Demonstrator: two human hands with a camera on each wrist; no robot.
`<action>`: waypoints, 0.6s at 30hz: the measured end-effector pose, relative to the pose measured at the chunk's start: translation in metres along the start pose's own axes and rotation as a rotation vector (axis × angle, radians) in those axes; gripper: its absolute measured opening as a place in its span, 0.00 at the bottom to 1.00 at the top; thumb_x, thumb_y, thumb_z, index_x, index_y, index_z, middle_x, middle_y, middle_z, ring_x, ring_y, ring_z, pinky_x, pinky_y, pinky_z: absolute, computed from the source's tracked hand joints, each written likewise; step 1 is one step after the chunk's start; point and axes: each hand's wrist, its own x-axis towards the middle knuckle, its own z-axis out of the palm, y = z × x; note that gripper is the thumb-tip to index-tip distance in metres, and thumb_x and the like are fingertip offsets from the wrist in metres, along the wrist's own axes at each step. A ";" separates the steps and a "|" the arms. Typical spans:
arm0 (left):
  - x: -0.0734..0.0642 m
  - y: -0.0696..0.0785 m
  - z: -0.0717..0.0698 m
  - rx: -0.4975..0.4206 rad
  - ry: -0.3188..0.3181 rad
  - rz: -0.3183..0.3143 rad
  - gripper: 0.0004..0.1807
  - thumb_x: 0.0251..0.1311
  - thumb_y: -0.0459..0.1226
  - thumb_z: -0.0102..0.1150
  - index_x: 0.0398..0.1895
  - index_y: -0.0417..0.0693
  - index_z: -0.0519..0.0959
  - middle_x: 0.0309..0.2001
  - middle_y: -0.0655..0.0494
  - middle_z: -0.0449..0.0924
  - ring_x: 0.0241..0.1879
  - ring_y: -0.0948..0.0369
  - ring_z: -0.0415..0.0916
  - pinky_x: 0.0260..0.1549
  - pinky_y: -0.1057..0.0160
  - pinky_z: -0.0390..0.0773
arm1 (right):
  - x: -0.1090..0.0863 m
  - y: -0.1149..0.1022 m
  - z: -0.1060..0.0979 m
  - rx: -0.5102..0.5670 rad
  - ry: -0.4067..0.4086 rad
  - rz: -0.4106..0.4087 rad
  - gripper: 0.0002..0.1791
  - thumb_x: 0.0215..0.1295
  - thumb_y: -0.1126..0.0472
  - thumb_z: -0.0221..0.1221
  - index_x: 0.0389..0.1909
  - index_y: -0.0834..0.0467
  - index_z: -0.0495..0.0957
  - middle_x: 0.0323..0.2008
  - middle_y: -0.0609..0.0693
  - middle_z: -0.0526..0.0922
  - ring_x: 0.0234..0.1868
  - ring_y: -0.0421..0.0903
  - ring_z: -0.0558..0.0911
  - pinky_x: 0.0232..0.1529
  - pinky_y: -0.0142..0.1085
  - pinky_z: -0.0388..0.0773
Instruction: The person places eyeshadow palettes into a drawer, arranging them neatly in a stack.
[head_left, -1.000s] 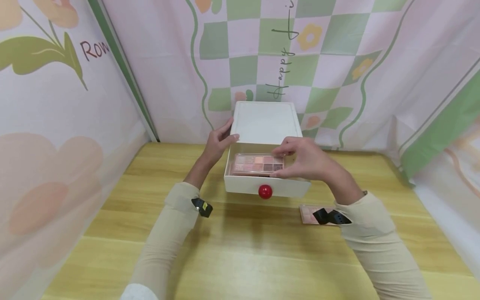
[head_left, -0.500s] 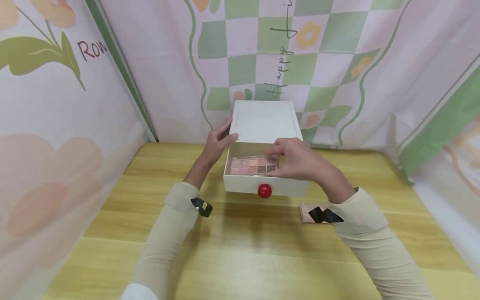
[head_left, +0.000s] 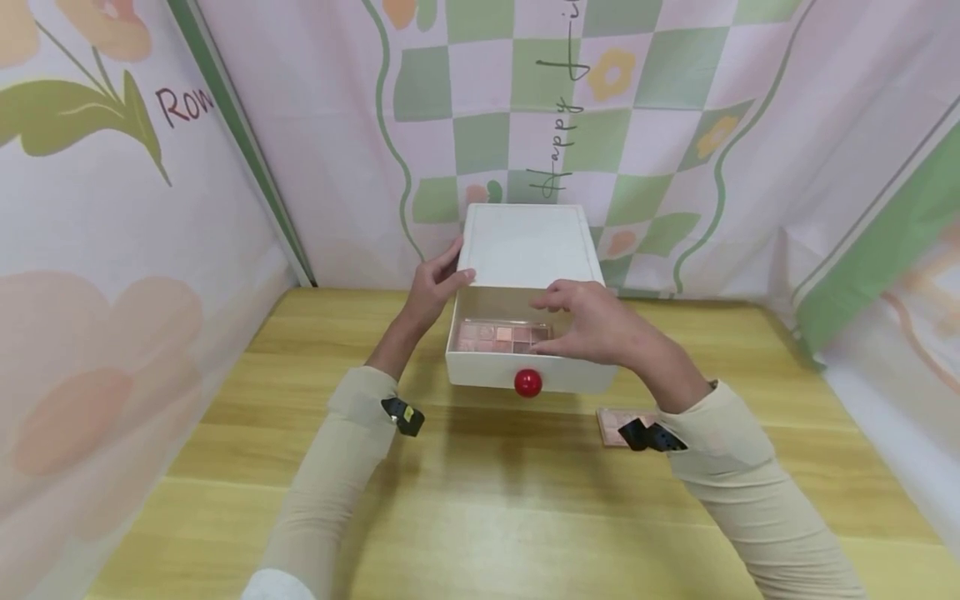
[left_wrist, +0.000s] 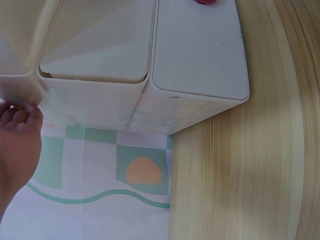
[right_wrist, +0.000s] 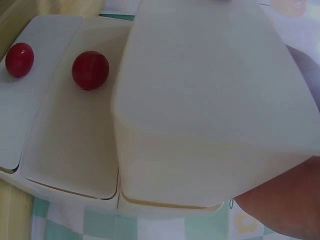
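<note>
A white drawer unit (head_left: 532, 242) stands at the back of the table, its top drawer (head_left: 480, 368) pulled out by a red knob (head_left: 528, 382) side. An eyeshadow palette (head_left: 501, 336) lies in that drawer, against the front wall. My left hand (head_left: 432, 287) holds the unit's left side, thumb on the top edge; curled fingers show in the left wrist view. My right hand (head_left: 592, 321) is over the drawer's right part, thumb and fingers spread apart, the thumb close to the palette's right end. Whether the thumb touches it I cannot tell.
A second palette (head_left: 615, 425) lies on the wooden table (head_left: 510, 500), partly hidden by the right wrist camera (head_left: 651, 435). Two lower drawers with red knobs (right_wrist: 90, 70) are closed in the right wrist view. A patterned curtain (head_left: 322, 150) hangs behind and at both sides.
The palette has come down and left into the drawer, settling nearer its front wall. My right hand has moved slightly left and its fingers have parted from the palette. My left hand stays.
</note>
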 end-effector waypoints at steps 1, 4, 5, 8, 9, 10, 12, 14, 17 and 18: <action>0.000 0.000 0.000 -0.002 0.000 0.002 0.39 0.68 0.33 0.53 0.78 0.33 0.51 0.82 0.40 0.45 0.82 0.50 0.50 0.79 0.58 0.59 | 0.000 0.001 0.000 0.006 -0.008 0.013 0.34 0.57 0.51 0.73 0.62 0.63 0.79 0.59 0.59 0.84 0.59 0.57 0.82 0.60 0.52 0.82; 0.000 0.000 -0.001 -0.010 -0.001 0.005 0.39 0.67 0.33 0.54 0.78 0.33 0.51 0.82 0.40 0.45 0.82 0.50 0.50 0.79 0.59 0.60 | -0.002 0.004 0.000 0.036 -0.036 0.046 0.37 0.61 0.48 0.70 0.68 0.60 0.74 0.67 0.59 0.78 0.69 0.59 0.76 0.69 0.57 0.76; 0.000 0.000 -0.001 -0.013 -0.004 0.002 0.39 0.67 0.33 0.54 0.78 0.33 0.51 0.82 0.40 0.45 0.82 0.50 0.50 0.79 0.59 0.60 | -0.003 0.006 0.000 0.048 -0.042 0.055 0.36 0.63 0.48 0.69 0.69 0.60 0.73 0.69 0.59 0.77 0.69 0.59 0.76 0.70 0.57 0.75; -0.001 0.000 -0.001 -0.008 -0.009 -0.009 0.39 0.68 0.34 0.54 0.78 0.34 0.51 0.82 0.42 0.46 0.82 0.50 0.51 0.79 0.60 0.60 | -0.007 0.010 0.000 0.095 -0.037 0.038 0.35 0.65 0.50 0.67 0.69 0.60 0.73 0.69 0.59 0.77 0.68 0.59 0.77 0.68 0.58 0.76; -0.001 -0.001 -0.001 -0.005 -0.011 -0.013 0.39 0.68 0.34 0.54 0.78 0.35 0.51 0.82 0.42 0.46 0.82 0.51 0.51 0.79 0.60 0.60 | -0.008 0.012 0.000 0.116 -0.031 0.029 0.34 0.65 0.52 0.67 0.69 0.60 0.73 0.68 0.59 0.77 0.67 0.59 0.77 0.68 0.58 0.77; -0.001 -0.001 -0.001 -0.002 -0.012 -0.017 0.38 0.69 0.34 0.53 0.79 0.35 0.51 0.82 0.43 0.46 0.82 0.51 0.51 0.79 0.60 0.59 | -0.010 0.013 0.000 0.135 -0.025 0.017 0.33 0.65 0.52 0.68 0.68 0.60 0.74 0.67 0.59 0.78 0.67 0.59 0.78 0.67 0.58 0.77; -0.002 -0.001 -0.001 0.004 -0.014 -0.019 0.38 0.69 0.34 0.53 0.79 0.36 0.51 0.82 0.43 0.46 0.82 0.51 0.51 0.79 0.59 0.59 | -0.013 0.015 -0.001 0.165 -0.005 -0.012 0.30 0.65 0.55 0.68 0.66 0.61 0.76 0.65 0.60 0.80 0.66 0.59 0.78 0.67 0.59 0.77; -0.001 -0.001 -0.001 0.008 -0.014 -0.018 0.38 0.69 0.34 0.53 0.79 0.36 0.51 0.82 0.43 0.46 0.82 0.51 0.51 0.80 0.58 0.59 | -0.016 0.016 -0.002 0.177 0.014 -0.042 0.27 0.65 0.56 0.68 0.64 0.61 0.78 0.63 0.60 0.82 0.62 0.59 0.81 0.65 0.59 0.79; -0.001 0.000 -0.002 0.011 -0.009 -0.017 0.38 0.69 0.35 0.53 0.79 0.36 0.51 0.82 0.43 0.46 0.82 0.51 0.51 0.80 0.59 0.59 | -0.021 0.018 -0.005 0.168 0.055 -0.076 0.22 0.66 0.60 0.66 0.60 0.62 0.80 0.60 0.59 0.84 0.59 0.58 0.82 0.62 0.58 0.80; 0.000 0.000 -0.002 0.012 -0.006 -0.017 0.39 0.68 0.35 0.53 0.79 0.36 0.51 0.82 0.43 0.47 0.82 0.51 0.51 0.80 0.59 0.59 | -0.022 0.019 -0.006 0.164 0.066 -0.083 0.21 0.66 0.61 0.66 0.59 0.62 0.81 0.59 0.59 0.85 0.58 0.57 0.83 0.61 0.58 0.80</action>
